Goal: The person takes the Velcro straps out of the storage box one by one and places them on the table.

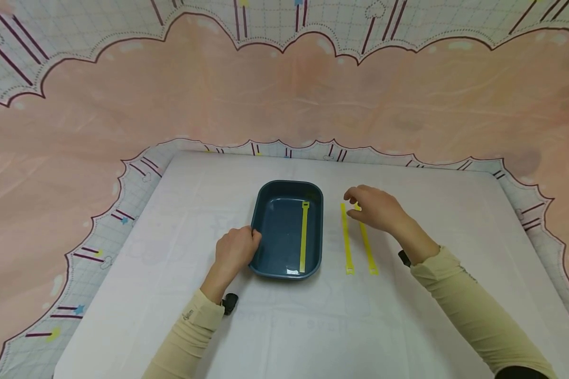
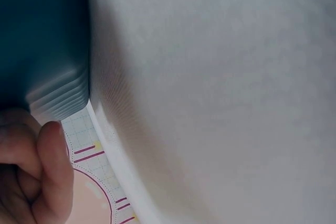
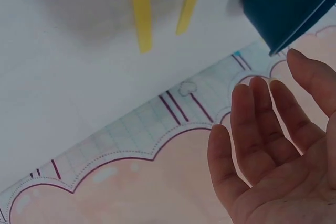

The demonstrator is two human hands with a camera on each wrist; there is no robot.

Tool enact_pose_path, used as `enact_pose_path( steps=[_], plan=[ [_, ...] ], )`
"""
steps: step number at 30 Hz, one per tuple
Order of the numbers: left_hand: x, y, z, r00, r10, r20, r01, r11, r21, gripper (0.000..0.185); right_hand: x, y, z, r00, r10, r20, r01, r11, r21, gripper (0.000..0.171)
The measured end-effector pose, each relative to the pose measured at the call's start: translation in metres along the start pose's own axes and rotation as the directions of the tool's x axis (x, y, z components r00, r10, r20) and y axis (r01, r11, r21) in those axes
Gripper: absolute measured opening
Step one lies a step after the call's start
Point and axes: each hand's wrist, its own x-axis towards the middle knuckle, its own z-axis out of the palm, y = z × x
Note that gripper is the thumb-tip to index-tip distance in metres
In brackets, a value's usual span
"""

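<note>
A dark blue rectangular tray (image 1: pixel 277 231) sits on the white table, with one flat yellow strap (image 1: pixel 304 237), slotted at its far end, lying lengthwise inside. My left hand (image 1: pixel 234 250) grips the tray's left rim, its fingers curled there; the left wrist view shows the bent fingers (image 2: pixel 55 166) against the ribbed wall (image 2: pixel 58 95). To the right of the tray lie two more yellow straps, a left one (image 1: pixel 346 239) and a right one (image 1: pixel 367 247). Over their far ends hovers my right hand (image 1: pixel 376 209), fingers loosely bent. The right wrist view shows nothing in its palm (image 3: pixel 278 182).
A white cloth covers the table (image 1: pixel 208 337). Its far edge (image 1: pixel 332 161) meets a hanging pink and white patterned curtain (image 1: pixel 284 100), which also runs down both sides. Dark wrist cameras (image 1: pixel 229 303) are worn at both cuffs.
</note>
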Motion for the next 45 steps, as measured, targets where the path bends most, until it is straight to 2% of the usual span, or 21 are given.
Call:
enact_pose_path(
  steps=[15,25,37,45],
  plan=[
    [-0.001,0.002,-0.003,1.0,-0.011,0.018,0.011,1.0,-0.007,0.035,0.015,-0.029,-0.007,0.99,-0.14,0.018,0.141,0.99,-0.029,0.041],
    [-0.002,0.001,0.0,1.0,0.005,-0.001,-0.005,1.0,-0.003,0.036,0.02,-0.038,-0.001,0.954,-0.301,0.004,0.3,0.951,-0.071,0.046],
    [-0.001,0.002,0.0,1.0,-0.009,0.008,0.009,1.0,0.002,0.035,0.028,-0.047,0.005,0.925,-0.378,0.029,0.379,0.918,-0.114,0.046],
    [-0.001,0.003,0.0,1.0,-0.014,0.012,0.014,1.0,0.012,0.035,0.032,-0.054,0.01,0.919,-0.385,0.083,0.393,0.908,-0.143,0.045]
  ],
)
